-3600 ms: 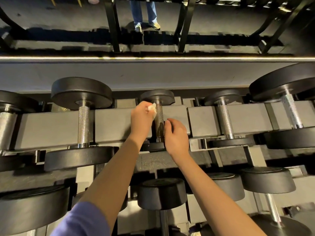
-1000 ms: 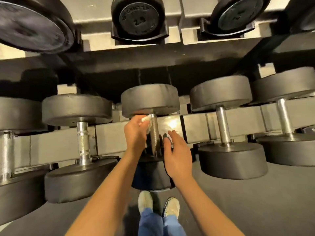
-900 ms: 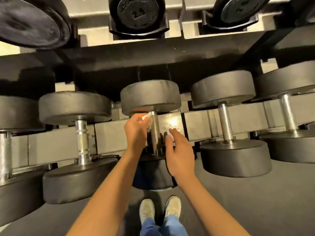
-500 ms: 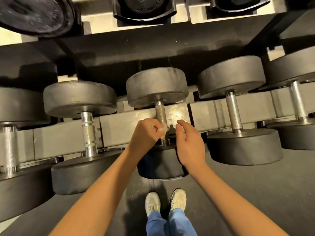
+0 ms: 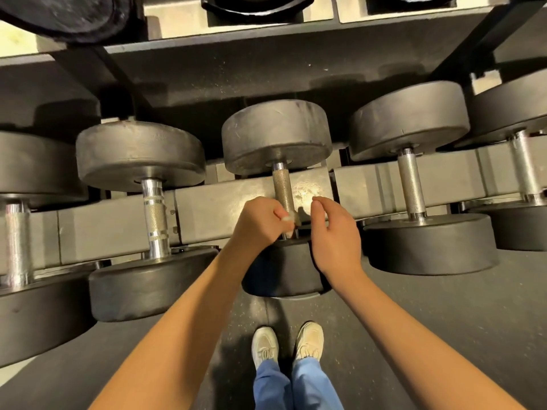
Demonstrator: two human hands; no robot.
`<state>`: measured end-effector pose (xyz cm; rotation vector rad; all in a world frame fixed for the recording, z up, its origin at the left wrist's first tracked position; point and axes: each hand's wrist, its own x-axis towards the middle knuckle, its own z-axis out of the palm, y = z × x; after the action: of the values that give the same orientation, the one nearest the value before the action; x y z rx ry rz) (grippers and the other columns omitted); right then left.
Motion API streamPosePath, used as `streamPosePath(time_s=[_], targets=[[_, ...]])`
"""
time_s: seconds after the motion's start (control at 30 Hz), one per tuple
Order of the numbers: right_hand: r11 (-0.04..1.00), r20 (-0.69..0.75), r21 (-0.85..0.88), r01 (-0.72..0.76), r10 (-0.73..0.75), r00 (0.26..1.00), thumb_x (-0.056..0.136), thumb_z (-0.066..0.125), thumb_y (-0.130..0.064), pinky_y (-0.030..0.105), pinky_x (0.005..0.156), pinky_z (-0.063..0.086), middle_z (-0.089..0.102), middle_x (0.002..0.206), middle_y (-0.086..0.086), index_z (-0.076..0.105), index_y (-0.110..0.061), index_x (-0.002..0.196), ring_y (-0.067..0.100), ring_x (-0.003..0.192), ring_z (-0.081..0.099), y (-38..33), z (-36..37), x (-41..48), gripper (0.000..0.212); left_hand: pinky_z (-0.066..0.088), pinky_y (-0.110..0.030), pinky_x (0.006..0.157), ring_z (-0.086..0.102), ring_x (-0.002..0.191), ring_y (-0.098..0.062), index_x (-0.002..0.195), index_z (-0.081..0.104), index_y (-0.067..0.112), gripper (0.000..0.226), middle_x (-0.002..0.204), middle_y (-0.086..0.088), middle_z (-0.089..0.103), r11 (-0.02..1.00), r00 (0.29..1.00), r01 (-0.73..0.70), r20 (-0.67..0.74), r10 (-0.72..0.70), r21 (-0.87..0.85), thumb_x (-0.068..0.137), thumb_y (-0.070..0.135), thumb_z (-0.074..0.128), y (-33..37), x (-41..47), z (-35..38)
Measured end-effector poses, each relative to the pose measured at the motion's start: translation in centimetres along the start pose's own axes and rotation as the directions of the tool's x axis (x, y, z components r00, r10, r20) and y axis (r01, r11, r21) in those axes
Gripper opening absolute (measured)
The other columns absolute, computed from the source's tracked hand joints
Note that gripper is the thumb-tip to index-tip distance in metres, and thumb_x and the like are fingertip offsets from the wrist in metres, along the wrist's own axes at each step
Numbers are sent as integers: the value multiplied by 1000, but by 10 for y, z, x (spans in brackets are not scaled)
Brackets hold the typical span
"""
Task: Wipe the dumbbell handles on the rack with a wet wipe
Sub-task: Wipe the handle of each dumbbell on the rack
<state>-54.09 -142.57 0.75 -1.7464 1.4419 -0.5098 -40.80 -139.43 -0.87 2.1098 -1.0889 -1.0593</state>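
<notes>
The rack [image 5: 118, 223] carries a row of dumbbells across its grey rail, each with one head behind the rail and one in front. An upper shelf [image 5: 177, 13] above holds more dumbbells in black cradles, only partly in view.

The middle dumbbell [image 5: 276, 137] sits in its slot with its knurled handle [image 5: 282, 187] crossing the rail. The left grip [image 5: 260, 220] is curled tight around a small wet wipe [image 5: 288, 218], pressing it to the lower end of that handle, just above the near head. The upper part of the handle is bare. The right grip [image 5: 334, 232] hangs just on the other side of the handle, fingers loosely bent, holding nothing, with a narrow gap between its fingertips [image 5: 316, 201] and the metal.

One neighbouring dumbbell [image 5: 152, 214] stands on the left-grip side of the handle and another neighbour [image 5: 411, 187] on the right-grip side, both well apart from it. Below the handle, beyond the rack's front edge, lies dark floor [image 5: 444, 315], where two pale shoes [image 5: 263, 347] stand.
</notes>
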Motion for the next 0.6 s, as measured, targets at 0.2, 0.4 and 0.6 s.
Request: streamPosePath(time_s=[0.2,0.4,0.6], targets=[[1000,78,-4,-5,5,997,98,45,-28,21,80,37,63,115,-8,63,-21,120,1,97,50,0,-3,2,29,47,-9,57,60,56,5,79,67,11,7,63,9,63,956,970,-37,-239,-35,-291,81,7,72,9,-12,4],[979,320,200,-31,-36,947,90,62,-19,34,84,54,69,99,-6,67,-29,103,13,88,65,-3,-12,27,18,55,-29,75,67,74,-10,90,69,14,9,77,3,70,933,974,-136,-216,65,-334,84,8,71,2,-11,5],[991,145,129,-34,15,989,82,70,-10,21,74,53,66,80,0,66,-24,82,17,77,64,-11,-7,60,15,46,-31,71,59,77,-18,86,64,3,28,80,-9,65,957,923,-147,-383,42,-249,100,16,45,4,-17,5]])
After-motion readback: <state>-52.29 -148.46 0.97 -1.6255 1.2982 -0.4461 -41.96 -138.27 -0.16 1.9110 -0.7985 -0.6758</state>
